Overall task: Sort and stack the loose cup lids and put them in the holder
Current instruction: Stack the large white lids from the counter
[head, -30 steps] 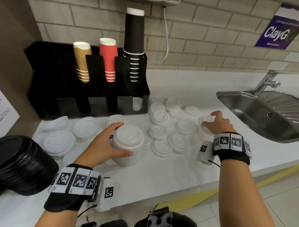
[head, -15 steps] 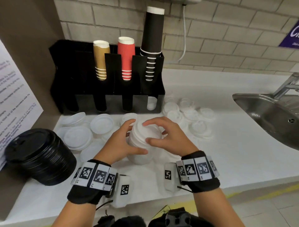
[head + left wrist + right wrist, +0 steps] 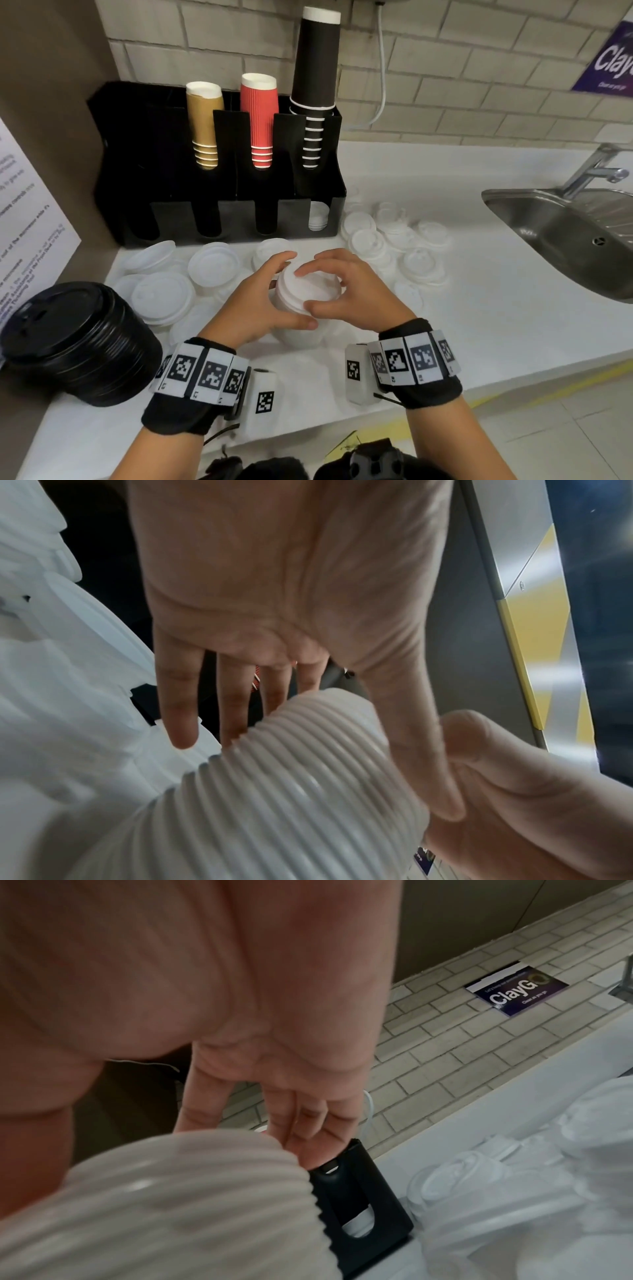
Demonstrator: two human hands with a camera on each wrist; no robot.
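A white counter (image 3: 479,308) runs along a tan brick wall, with a steel sink (image 3: 565,240) at its right edge. At the back left stands a black holder (image 3: 164,192) with brown, red and black paper cups in it. A few white lids sit in its right front slot (image 3: 318,219).

Near the front edge, in the middle, stands a tall stack of white lids (image 3: 301,308). The left hand (image 3: 253,308) curls round its left side, thumb in front. The right hand (image 3: 346,294) cups its top and right side, fingers bent over the rim. More loose white lids (image 3: 387,236) lie toward the sink side, wider ones (image 3: 164,298) toward the left edge. A stack of black lids (image 3: 75,342) lies at the front left.

The stack looks light, thin and bendy. Its ribbed sides look slippery, so lids could slide apart or tip. It seems best to hold it low on both sides, with one hand steadying the top.
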